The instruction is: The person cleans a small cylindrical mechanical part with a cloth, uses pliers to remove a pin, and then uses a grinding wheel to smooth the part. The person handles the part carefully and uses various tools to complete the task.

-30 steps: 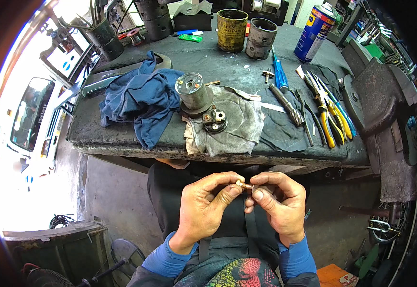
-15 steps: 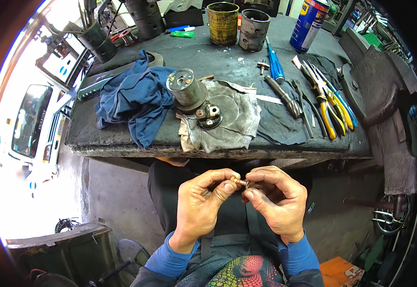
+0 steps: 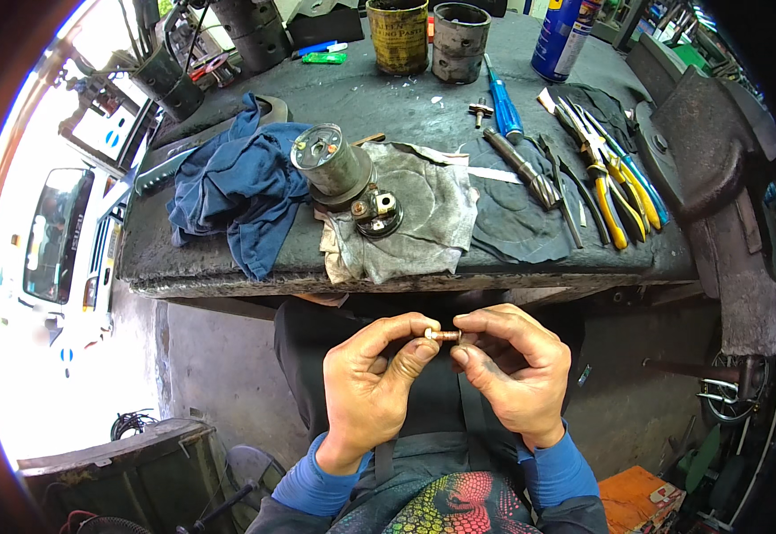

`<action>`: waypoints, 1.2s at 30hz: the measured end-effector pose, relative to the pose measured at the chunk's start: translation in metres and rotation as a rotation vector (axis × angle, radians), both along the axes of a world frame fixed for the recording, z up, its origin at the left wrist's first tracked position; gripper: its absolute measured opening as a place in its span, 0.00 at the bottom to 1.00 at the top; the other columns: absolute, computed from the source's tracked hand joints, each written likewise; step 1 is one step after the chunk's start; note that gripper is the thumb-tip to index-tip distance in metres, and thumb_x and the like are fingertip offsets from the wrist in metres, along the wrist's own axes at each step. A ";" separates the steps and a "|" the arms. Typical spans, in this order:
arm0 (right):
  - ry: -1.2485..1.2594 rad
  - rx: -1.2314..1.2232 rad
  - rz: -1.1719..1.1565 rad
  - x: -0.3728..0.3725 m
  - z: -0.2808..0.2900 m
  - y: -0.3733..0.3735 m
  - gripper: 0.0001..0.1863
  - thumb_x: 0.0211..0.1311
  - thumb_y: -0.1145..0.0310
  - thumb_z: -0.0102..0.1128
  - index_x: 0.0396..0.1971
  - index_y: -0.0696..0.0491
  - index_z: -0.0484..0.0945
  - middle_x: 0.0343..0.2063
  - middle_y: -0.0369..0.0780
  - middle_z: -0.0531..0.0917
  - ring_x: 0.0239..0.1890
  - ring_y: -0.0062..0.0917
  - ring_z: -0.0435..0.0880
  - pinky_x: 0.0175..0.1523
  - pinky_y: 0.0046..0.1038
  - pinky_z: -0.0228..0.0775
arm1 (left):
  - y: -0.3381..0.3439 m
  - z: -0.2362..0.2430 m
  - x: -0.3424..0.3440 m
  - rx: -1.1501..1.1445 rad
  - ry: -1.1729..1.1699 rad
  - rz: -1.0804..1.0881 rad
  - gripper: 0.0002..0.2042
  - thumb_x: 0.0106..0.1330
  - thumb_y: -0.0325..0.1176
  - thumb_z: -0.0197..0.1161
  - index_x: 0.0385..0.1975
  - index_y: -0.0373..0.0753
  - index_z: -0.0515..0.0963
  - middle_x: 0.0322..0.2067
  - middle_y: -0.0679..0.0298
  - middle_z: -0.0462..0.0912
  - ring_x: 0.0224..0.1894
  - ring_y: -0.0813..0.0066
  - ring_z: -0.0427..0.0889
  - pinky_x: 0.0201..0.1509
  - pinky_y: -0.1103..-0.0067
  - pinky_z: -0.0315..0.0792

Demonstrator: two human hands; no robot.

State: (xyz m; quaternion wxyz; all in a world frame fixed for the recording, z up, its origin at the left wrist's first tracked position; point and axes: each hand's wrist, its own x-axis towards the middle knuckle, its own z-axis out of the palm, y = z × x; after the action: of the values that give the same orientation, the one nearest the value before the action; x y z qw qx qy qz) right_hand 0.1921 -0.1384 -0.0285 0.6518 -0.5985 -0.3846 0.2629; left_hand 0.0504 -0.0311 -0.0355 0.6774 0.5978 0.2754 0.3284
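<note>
A small copper-coloured bolt (image 3: 447,335) lies level between my hands, below the bench's front edge. My left hand (image 3: 366,383) pinches its pale head end between thumb and index finger. My right hand (image 3: 521,374) closes on the other end, where a small ring-like piece seems to sit, partly hidden by the fingertips. On the bench above, a metal cylinder (image 3: 333,165) with a studded end and a black fitting (image 3: 375,214) rest on a stained grey cloth (image 3: 406,254).
The dark bench (image 3: 183,276) carries a blue rag (image 3: 237,187), a yellow tin (image 3: 397,44), a grey can (image 3: 459,49), a blue spray can (image 3: 559,40), a screwdriver (image 3: 504,102), a cutter (image 3: 539,182) and pliers (image 3: 619,214). A black metal structure (image 3: 713,178) stands right; a white truck (image 3: 63,249) is left.
The bolt and both hands have shifted slightly left and up, and the bolt now lies more level. The view has moved a little, with the bench's objects appearing higher and further left.
</note>
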 end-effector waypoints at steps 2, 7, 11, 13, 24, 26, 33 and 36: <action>0.060 -0.002 0.011 0.000 -0.001 0.000 0.18 0.58 0.86 0.72 0.49 0.61 0.86 0.39 0.41 0.86 0.39 0.20 0.87 0.43 0.21 0.82 | 0.000 0.000 0.000 0.069 0.022 0.013 0.11 0.69 0.23 0.71 0.48 0.28 0.84 0.43 0.57 0.88 0.45 0.74 0.87 0.51 0.80 0.80; 0.196 0.025 0.044 0.000 -0.005 0.000 0.16 0.60 0.84 0.72 0.49 0.64 0.85 0.38 0.41 0.85 0.35 0.20 0.87 0.39 0.20 0.82 | 0.001 0.002 -0.001 0.268 0.127 0.054 0.10 0.65 0.24 0.74 0.45 0.31 0.86 0.41 0.55 0.90 0.42 0.68 0.89 0.47 0.76 0.81; 0.236 0.034 0.048 0.000 -0.010 -0.002 0.15 0.62 0.82 0.72 0.48 0.65 0.85 0.37 0.42 0.85 0.33 0.20 0.87 0.38 0.20 0.82 | 0.003 0.003 0.000 0.407 0.116 0.066 0.10 0.63 0.24 0.75 0.43 0.31 0.86 0.39 0.55 0.90 0.40 0.64 0.89 0.45 0.75 0.81; 0.227 0.021 0.054 0.001 -0.009 -0.002 0.14 0.62 0.81 0.73 0.48 0.65 0.85 0.37 0.42 0.86 0.33 0.20 0.87 0.38 0.20 0.82 | 0.004 0.005 0.000 0.471 0.119 0.065 0.10 0.63 0.24 0.75 0.42 0.31 0.86 0.39 0.56 0.90 0.40 0.64 0.88 0.45 0.75 0.81; 0.084 0.008 0.050 0.004 -0.007 -0.005 0.16 0.59 0.81 0.74 0.48 0.63 0.86 0.39 0.44 0.87 0.38 0.24 0.88 0.42 0.23 0.82 | 0.004 0.010 -0.002 0.459 0.162 0.034 0.09 0.62 0.23 0.75 0.41 0.32 0.86 0.38 0.57 0.90 0.38 0.63 0.88 0.44 0.74 0.80; 0.062 0.014 0.042 0.003 -0.008 -0.005 0.16 0.58 0.81 0.75 0.47 0.62 0.86 0.40 0.44 0.87 0.40 0.25 0.88 0.44 0.24 0.83 | 0.003 0.011 -0.003 0.440 0.176 0.032 0.09 0.63 0.23 0.74 0.41 0.32 0.86 0.38 0.57 0.90 0.38 0.64 0.88 0.43 0.75 0.80; 0.115 0.008 0.039 0.002 -0.009 -0.006 0.17 0.57 0.80 0.76 0.47 0.62 0.86 0.41 0.46 0.87 0.42 0.26 0.88 0.46 0.25 0.83 | 0.003 0.011 -0.004 0.439 0.181 0.028 0.09 0.63 0.24 0.74 0.41 0.33 0.86 0.38 0.58 0.90 0.37 0.64 0.87 0.42 0.74 0.80; 0.110 -0.002 0.044 0.003 -0.010 -0.005 0.17 0.57 0.80 0.76 0.47 0.63 0.86 0.40 0.45 0.87 0.42 0.26 0.88 0.45 0.24 0.82 | 0.005 0.014 -0.004 0.477 0.185 0.020 0.09 0.63 0.23 0.74 0.41 0.33 0.86 0.38 0.57 0.90 0.37 0.63 0.87 0.43 0.74 0.80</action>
State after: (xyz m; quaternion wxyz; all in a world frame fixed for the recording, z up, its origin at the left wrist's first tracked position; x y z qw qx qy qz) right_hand 0.1947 -0.1438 -0.0380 0.6655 -0.5752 -0.3609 0.3099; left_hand 0.0463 -0.0258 -0.0217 0.4857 0.7657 0.2566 0.3346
